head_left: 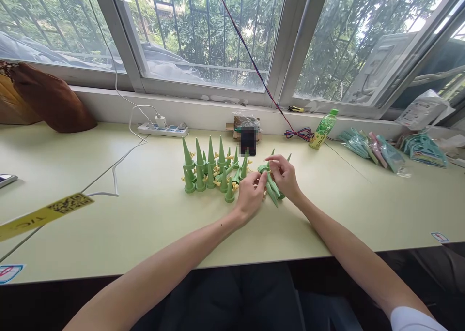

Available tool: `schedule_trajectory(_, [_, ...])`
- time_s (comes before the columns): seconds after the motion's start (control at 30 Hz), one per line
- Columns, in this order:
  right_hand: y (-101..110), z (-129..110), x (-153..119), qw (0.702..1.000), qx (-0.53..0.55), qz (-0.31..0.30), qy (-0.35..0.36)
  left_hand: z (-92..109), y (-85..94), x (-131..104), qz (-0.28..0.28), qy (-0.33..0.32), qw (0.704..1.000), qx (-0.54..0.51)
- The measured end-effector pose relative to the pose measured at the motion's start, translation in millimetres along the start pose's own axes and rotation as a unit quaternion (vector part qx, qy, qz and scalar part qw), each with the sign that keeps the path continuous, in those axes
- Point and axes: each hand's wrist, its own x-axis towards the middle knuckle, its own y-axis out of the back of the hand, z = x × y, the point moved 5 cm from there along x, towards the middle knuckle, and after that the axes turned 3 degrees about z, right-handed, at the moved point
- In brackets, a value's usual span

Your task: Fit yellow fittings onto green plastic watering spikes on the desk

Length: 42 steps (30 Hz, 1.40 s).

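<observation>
My left hand point(250, 194) and my right hand point(285, 177) meet over the table, fingers pinched around a green watering spike point(263, 168). Its round base shows between them; the fingers cover much of the rest. Just below my right hand, more green spikes point(272, 196) lie tilted together, some partly hidden. To the left of my hands, several green cone-shaped spikes point(200, 169) stand upright in rows on their round bases, with small yellow valves point(218, 183) at their sides. One short spike point(229, 193) stands at the front of this group, close to my left wrist.
Behind the spikes are a small cardboard box point(236, 123) and a dark phone point(248, 142). A green bottle point(323, 129), coiled cable point(298, 134) and bagged items point(374, 149) sit to the right. A power strip point(163, 129) with a white cord lies back left.
</observation>
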Motion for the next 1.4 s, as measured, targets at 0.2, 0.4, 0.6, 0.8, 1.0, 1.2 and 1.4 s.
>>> schedule_trajectory(0.2, [-1,2,1,0.998,0.051,-0.008,-0.02,3,0.4,-1,0.0,-0.051,0.998,0.023])
schedule_trajectory(0.4, [-4,3,0,0.995,0.091,-0.018,-0.037,3,5.6,0,0.039,-0.108,0.992,0.051])
schedule_trajectory(0.6, [-5,2,-1,0.995,0.087,-0.005,-0.04,7,2.3,-3,0.015,-0.1,0.993,0.064])
schedule_trajectory(0.8, [-2,1,0,0.998,0.056,0.003,-0.027,5,-0.7,-6,-0.021,-0.033,0.999,-0.026])
schedule_trajectory(1.0, [-2,1,0,1.0,0.024,-0.008,-0.015,0,-1.3,-5,-0.026,0.013,0.995,-0.098])
schedule_trajectory(1.2, [-7,-4,-1,0.999,-0.017,-0.043,0.009,-9,1.1,-2,0.004,0.044,0.992,-0.119])
schedule_trajectory(1.4, [-8,-6,-1,0.998,-0.027,-0.049,0.013,-2,3.5,-3,-0.005,0.021,0.995,-0.099])
